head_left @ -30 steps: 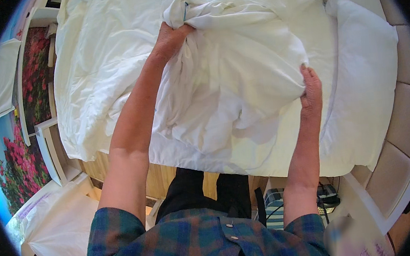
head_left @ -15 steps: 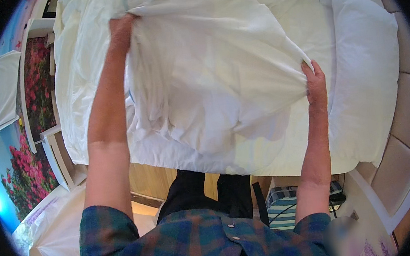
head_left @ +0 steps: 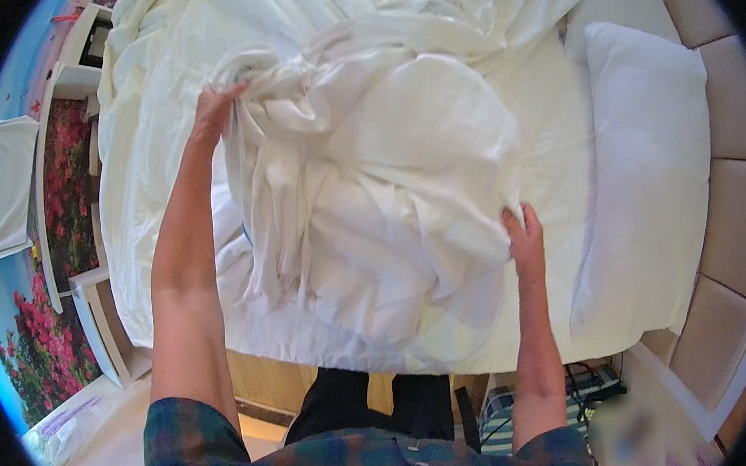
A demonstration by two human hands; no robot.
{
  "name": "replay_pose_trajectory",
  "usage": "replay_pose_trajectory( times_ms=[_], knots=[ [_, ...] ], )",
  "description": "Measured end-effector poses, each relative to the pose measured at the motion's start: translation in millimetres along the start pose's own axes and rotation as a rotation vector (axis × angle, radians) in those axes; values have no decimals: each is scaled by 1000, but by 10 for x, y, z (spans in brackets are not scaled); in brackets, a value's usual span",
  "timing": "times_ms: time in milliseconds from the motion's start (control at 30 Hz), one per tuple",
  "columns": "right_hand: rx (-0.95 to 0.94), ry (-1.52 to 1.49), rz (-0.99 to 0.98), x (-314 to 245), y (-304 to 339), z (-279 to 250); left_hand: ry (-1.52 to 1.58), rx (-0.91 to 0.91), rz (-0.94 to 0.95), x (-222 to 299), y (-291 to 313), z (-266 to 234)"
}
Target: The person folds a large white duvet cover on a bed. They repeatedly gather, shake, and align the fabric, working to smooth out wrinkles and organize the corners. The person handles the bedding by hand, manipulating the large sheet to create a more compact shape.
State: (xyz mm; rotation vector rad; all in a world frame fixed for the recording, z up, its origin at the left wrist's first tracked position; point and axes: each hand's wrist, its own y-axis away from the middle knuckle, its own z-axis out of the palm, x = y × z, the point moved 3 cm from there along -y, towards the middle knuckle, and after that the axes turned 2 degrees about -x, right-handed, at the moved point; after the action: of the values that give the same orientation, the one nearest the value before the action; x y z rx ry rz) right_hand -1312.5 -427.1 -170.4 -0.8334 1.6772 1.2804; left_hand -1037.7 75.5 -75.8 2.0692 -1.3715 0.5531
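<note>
A white duvet cover [head_left: 384,152] lies bunched and billowing over the bed, its folds gathered toward my left hand. My left hand [head_left: 218,109] is closed on the bunched fabric at the cover's far left side; its fingertips are partly lost in the folds. On the right, lower and nearer to me, my right hand [head_left: 524,230] pinches the cover's edge between thumb and fingers. Beneath the cover, a pale sheet [head_left: 552,146] spreads across the mattress. A short blue strip shows at the cover's left folds.
A white pillow [head_left: 647,173] rests to the right, against the padded beige headboard [head_left: 744,218]. At left stand a white shelf unit [head_left: 102,328] and a flower-patterned wall [head_left: 45,333]. A striped item [head_left: 495,413] with dark cables sits below the bed's near right edge.
My right hand has moved left and nearer to me, so the stretched cover has slackened into folds. My left hand has come slightly nearer, still on the fabric.
</note>
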Motion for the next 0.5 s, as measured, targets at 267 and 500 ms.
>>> replay_pose_trajectory(
  times_ms=[267, 500],
  knots=[
    [-46, 89, -34, -546, 659, 455, -489, 145, 885, 1457, 173, 917],
    [72, -244, 22, -832, 750, 205, -658, -444, 526, 1726, 282, 1791]
  ],
)
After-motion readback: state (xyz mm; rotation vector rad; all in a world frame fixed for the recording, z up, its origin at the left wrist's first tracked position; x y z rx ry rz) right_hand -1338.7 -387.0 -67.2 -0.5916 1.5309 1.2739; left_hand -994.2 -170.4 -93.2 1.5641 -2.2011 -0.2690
